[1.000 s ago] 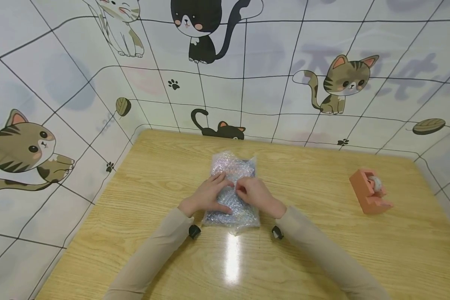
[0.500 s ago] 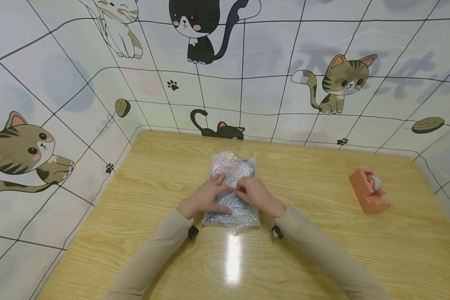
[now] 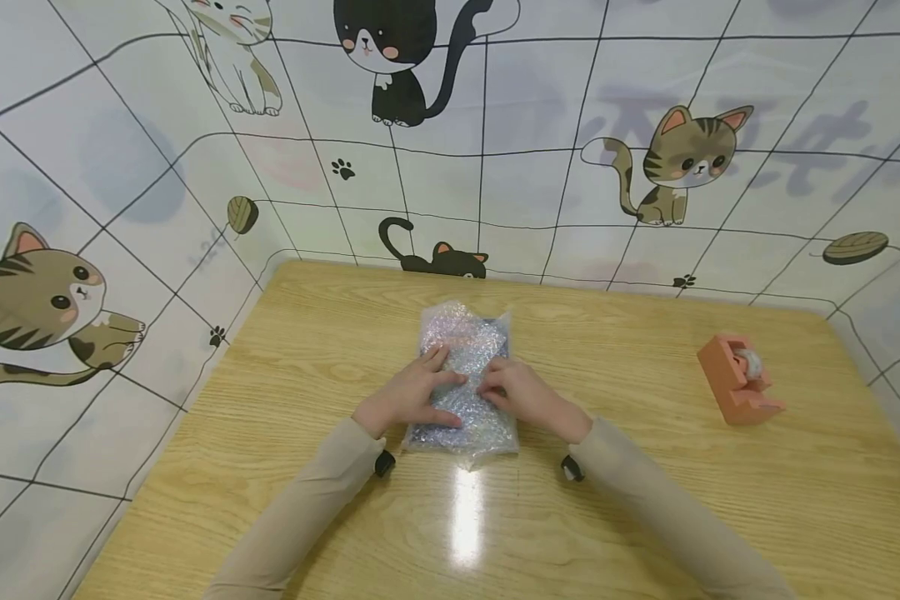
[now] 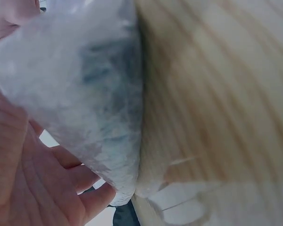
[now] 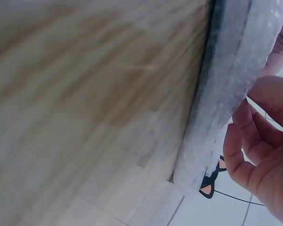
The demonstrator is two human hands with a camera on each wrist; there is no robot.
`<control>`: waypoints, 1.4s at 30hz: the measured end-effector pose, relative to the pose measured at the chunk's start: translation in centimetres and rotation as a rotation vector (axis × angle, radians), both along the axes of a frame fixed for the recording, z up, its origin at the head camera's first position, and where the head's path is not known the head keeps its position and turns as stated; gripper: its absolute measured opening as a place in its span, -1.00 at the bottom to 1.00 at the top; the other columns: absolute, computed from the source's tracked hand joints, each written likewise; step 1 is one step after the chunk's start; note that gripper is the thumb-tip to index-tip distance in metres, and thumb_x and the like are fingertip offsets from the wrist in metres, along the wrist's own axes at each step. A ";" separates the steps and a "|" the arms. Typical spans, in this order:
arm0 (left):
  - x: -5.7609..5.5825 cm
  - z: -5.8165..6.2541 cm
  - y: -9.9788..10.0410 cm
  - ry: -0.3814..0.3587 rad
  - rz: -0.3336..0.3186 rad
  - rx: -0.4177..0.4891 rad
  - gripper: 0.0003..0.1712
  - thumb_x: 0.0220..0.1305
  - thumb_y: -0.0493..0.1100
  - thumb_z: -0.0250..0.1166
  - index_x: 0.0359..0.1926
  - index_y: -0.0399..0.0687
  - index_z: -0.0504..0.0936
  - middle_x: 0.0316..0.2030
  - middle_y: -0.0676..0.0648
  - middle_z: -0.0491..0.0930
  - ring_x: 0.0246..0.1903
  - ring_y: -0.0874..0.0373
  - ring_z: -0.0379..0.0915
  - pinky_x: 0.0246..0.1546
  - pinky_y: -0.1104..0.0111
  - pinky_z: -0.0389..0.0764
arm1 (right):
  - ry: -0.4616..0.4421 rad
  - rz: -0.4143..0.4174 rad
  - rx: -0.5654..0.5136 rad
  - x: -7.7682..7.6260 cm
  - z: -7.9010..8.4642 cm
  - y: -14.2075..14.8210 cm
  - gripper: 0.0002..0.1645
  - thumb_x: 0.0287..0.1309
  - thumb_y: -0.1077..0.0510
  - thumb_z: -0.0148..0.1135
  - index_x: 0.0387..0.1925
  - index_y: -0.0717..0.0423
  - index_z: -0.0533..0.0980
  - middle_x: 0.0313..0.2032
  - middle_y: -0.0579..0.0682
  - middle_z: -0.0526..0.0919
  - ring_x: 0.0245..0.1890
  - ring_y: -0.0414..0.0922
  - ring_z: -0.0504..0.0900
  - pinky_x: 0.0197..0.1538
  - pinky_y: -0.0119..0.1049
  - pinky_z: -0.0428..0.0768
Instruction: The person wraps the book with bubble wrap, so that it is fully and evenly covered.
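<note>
A flat package in bubble wrap lies on the wooden table, with something dark and bluish showing through the plastic. My left hand rests on its left part, fingers and thumb spread. In the left wrist view the left fingers reach over the wrap's edge. My right hand is at the package's right half, thumb and forefinger bent together close against the wrap. The right wrist view shows curled right fingers beside the bubble wrap; I cannot tell whether the fingertips pinch anything.
An orange tape dispenser holding a roll of tape stands at the right of the table. A cloth printed with cats hangs behind and at the left, meeting the table's far edge.
My right hand has shifted a little to the right across the wrap, its forearm moving with it. The left hand and the package stay in place.
</note>
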State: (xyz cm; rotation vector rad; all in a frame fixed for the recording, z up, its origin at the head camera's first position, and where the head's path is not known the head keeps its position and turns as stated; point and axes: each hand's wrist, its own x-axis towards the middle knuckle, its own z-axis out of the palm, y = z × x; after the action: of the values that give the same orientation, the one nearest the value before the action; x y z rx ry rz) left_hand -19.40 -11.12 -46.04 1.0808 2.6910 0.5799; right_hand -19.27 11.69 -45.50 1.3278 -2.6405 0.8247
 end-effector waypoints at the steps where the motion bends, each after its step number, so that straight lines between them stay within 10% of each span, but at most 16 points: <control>1: 0.0 0.0 0.0 0.000 -0.001 0.002 -0.21 -0.04 0.27 0.38 0.19 -0.01 0.50 0.35 -0.47 -0.06 0.35 -0.35 -0.20 0.29 -0.10 0.05 | 0.006 0.010 0.003 0.1 0.0 0.1 -0.94 -0.05 0.36 0.36 -0.44 0.22 0.65 -0.41 -0.01 0.59 -0.36 -0.11 0.57 -0.23 -0.38 0.58; 10: 0.1 0.0 -0.1 -0.035 0.025 0.003 -0.02 -0.06 0.26 0.40 0.30 -0.15 0.31 0.38 -0.41 -0.10 0.36 -0.31 -0.23 0.30 -0.08 -0.01 | -0.114 0.039 0.020 0.3 0.1 0.7 -0.74 0.04 0.38 0.25 -0.16 0.27 0.58 -0.30 0.03 0.58 -0.33 -0.16 0.55 -0.22 -0.38 0.58; 23: 0.0 -0.2 -0.1 -0.053 0.070 -0.024 0.18 -0.09 0.31 0.39 0.38 -0.28 0.12 0.41 -0.33 -0.14 0.39 -0.24 -0.25 0.32 -0.04 -0.03 | 0.104 0.087 0.126 0.3 -0.5 0.0 -0.59 0.07 0.39 0.21 0.01 0.24 0.56 -0.38 0.03 0.49 -0.43 -0.18 0.36 -0.35 -0.41 0.44; 36: 0.0 -0.3 0.1 -0.073 0.087 -0.037 0.20 -0.09 0.33 0.38 0.39 -0.26 0.10 0.42 -0.28 -0.17 0.40 -0.19 -0.29 0.34 -0.01 -0.06 | 0.086 0.078 0.159 0.5 -0.6 0.4 -0.58 0.11 0.34 0.21 0.06 0.19 0.53 -0.38 -0.01 0.40 -0.41 -0.20 0.27 -0.33 -0.41 0.41; 42: -0.3 -0.5 0.0 -0.066 0.079 -0.007 0.18 -0.07 0.30 0.39 0.39 -0.27 0.11 0.42 -0.29 -0.15 0.40 -0.19 -0.28 0.34 0.01 -0.06 | -0.167 0.065 0.017 0.5 -0.7 1.6 -0.61 0.24 0.29 0.10 0.11 0.28 0.48 -0.14 0.08 0.48 -0.26 -0.17 0.40 -0.21 -0.34 0.49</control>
State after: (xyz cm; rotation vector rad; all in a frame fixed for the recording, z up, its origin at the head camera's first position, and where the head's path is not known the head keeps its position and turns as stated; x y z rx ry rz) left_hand -19.66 -11.09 -46.55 0.9402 2.6865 0.6073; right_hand -18.75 13.33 -46.18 1.4148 -2.7467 0.9641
